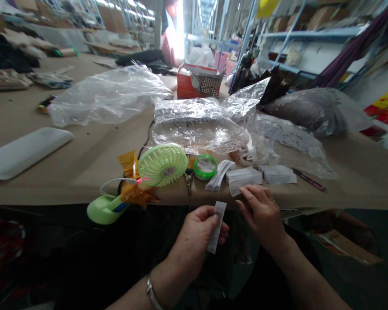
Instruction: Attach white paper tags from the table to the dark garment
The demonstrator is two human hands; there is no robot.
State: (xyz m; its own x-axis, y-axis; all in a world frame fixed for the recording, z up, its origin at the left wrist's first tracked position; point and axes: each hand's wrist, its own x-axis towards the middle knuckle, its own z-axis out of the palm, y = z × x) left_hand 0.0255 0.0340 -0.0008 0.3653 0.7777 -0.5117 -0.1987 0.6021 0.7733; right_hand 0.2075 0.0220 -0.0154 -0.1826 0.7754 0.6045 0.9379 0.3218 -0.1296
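Note:
My left hand [198, 230] pinches a narrow white label strip [217, 226] between thumb and fingers, just off the front edge of the table. The strip hangs slanted, and its print cannot be read. To its right, my right hand [261, 213] reaches to a middle stack of white printed labels [245, 177]. Its fingertips touch that stack's front edge, with thumb and index finger apart. A fanned pile of labels [219, 175] lies left of the stack, and another label stack [278, 174] lies right of it. Near the fanned pile sits a green round tub [205, 167] with whitish contents.
A green fan [163, 165] is fixed at the table edge with orange tape [138, 193]. A slim dark-pink tool [310, 180] lies to the right. Transparent plastic bags [200, 125] spread behind the labels, before a red box [197, 82]. At left lies a long white object [29, 150].

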